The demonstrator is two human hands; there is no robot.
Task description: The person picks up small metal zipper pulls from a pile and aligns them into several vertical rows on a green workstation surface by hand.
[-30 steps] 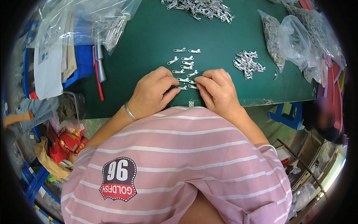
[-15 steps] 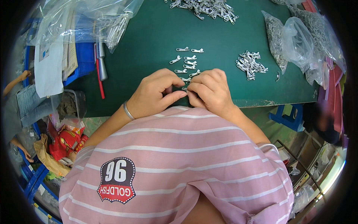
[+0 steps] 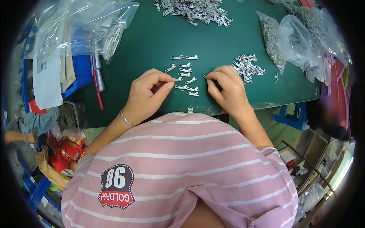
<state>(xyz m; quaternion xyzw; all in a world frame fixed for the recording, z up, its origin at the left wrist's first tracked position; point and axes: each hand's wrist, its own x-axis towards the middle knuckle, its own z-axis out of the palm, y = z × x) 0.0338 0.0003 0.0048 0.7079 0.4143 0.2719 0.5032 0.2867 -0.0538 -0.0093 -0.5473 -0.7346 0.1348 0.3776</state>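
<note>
Small silver metal pieces shaped like zipper pulls (image 3: 185,70) lie spread on the green tabletop (image 3: 152,41) between my hands. My left hand (image 3: 148,91) is closed in a pinch at the left of this group, thumb and forefinger on one piece (image 3: 178,79). To the right, apart from the group, my right hand (image 3: 228,89) pinches another small metal piece (image 3: 205,76), with only its tip showing. Just beyond that hand sits a small heap of similar pieces (image 3: 248,67).
A larger pile of metal pieces (image 3: 197,9) lies at the far side. Clear bags of metal parts (image 3: 270,40) stand far right. On the left are a plastic bag (image 3: 83,28), a blue tray (image 3: 81,68) and a red stick (image 3: 97,91). A blue stool (image 3: 291,116) stands beyond the table's edge.
My hands have moved apart, the left one leftward and the right one rightward. More laid-out pieces now show between them. The whole view has shifted slightly.
</note>
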